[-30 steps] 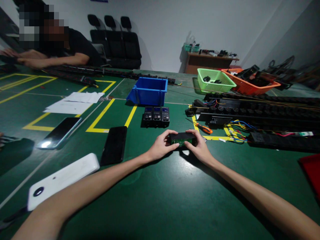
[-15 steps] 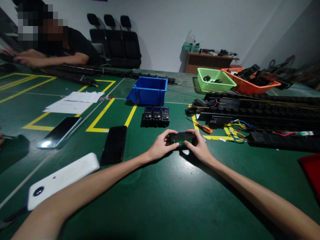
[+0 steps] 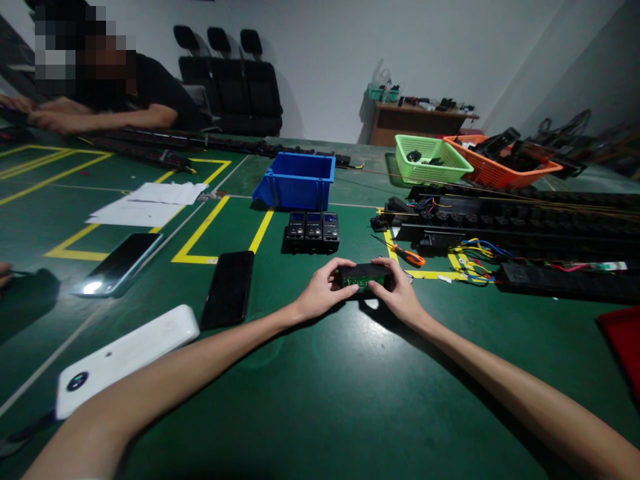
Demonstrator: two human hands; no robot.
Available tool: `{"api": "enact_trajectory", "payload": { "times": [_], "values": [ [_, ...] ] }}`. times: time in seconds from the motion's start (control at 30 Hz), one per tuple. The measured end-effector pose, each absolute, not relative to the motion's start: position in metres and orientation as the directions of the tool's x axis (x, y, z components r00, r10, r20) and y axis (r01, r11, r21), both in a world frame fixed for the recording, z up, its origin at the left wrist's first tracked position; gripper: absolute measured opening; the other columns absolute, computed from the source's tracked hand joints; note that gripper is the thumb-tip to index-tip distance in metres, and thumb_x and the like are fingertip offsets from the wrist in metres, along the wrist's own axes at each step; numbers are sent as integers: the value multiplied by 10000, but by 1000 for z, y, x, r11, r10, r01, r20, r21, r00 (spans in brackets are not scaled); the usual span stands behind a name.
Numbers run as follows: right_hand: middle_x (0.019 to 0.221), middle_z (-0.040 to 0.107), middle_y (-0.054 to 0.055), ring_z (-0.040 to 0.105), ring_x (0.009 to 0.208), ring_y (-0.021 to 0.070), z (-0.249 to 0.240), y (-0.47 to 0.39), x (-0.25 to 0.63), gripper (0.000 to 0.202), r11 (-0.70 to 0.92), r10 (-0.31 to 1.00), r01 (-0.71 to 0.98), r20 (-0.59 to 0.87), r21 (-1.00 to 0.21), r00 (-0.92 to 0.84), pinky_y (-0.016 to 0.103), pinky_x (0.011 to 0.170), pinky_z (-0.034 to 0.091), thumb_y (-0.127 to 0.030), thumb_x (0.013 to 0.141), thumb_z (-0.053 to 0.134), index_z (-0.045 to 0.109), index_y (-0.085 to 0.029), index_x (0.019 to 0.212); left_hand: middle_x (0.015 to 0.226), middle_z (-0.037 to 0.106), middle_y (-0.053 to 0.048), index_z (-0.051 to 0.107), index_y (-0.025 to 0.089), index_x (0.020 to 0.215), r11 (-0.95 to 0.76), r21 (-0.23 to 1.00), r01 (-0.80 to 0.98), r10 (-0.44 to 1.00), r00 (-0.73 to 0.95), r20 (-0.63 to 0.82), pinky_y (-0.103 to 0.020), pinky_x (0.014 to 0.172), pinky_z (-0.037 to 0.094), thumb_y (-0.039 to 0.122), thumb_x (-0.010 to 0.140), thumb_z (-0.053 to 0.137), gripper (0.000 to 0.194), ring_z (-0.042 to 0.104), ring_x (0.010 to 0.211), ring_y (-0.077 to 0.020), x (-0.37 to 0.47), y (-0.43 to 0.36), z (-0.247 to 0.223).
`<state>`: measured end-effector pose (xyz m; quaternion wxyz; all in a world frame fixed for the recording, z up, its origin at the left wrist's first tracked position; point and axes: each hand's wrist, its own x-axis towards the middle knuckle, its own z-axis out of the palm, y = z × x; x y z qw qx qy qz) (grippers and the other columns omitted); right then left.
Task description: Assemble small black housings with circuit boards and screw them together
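Between my two hands is a black box-shaped housing (image 3: 364, 272) with a green circuit board showing on the side towards me. My left hand (image 3: 324, 291) closes round its left end, the thumb on the board side. Round the right end curls my right hand (image 3: 398, 293), its thumb also pressed to the board side. Just beyond stand black modules (image 3: 313, 233) side by side in a short row. A screwdriver (image 3: 414, 257) with an orange and black handle lies to the right of the housing. The housing's far side and underside are hidden.
Behind the modules is a blue bin (image 3: 301, 190). Green (image 3: 433, 172) and orange (image 3: 500, 177) baskets stand back right, near long black rails (image 3: 470, 233) with wires. Phones (image 3: 227, 290), a white device (image 3: 127, 353) and papers (image 3: 150, 205) lie left. Another person (image 3: 150, 93) sits far left.
My hands and the housing have barely moved. The light on the scene looks slightly different; the other things are where they were.
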<state>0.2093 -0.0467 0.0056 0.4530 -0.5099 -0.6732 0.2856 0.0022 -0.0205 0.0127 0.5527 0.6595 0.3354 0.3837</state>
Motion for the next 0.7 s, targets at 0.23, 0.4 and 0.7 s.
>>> {"api": "enact_trajectory", "payload": {
  "times": [0.23, 0.4, 0.7],
  "values": [
    [1144, 595, 61, 556, 1058, 249, 7, -47, 209, 384, 312, 946, 436, 317, -844, -62, 411, 912, 462, -333, 802, 636, 531, -249, 1162, 1146, 609, -78, 537, 184, 1166, -155, 988, 8, 868, 478, 133, -313, 852, 526, 366, 762, 723, 480, 635, 971, -182, 2, -20, 13],
    [1134, 594, 66, 560, 1017, 236, 9, -48, 207, 385, 293, 953, 403, 298, -867, -54, 395, 876, 486, -386, 828, 625, 517, -256, 1174, 1151, 612, -81, 533, 180, 1177, -134, 990, -42, 873, 468, 138, -317, 886, 520, 354, 755, 740, 501, 632, 1003, -183, 2, -17, 11],
    [1171, 568, 66, 547, 1065, 229, 6, -49, 207, 379, 330, 941, 404, 329, -853, -75, 382, 932, 456, -366, 865, 595, 498, -250, 1212, 1175, 626, -94, 550, 173, 1187, -100, 992, -76, 881, 456, 124, -337, 912, 524, 354, 722, 773, 546, 641, 1035, -205, 2, -16, 10]
  ]
}}
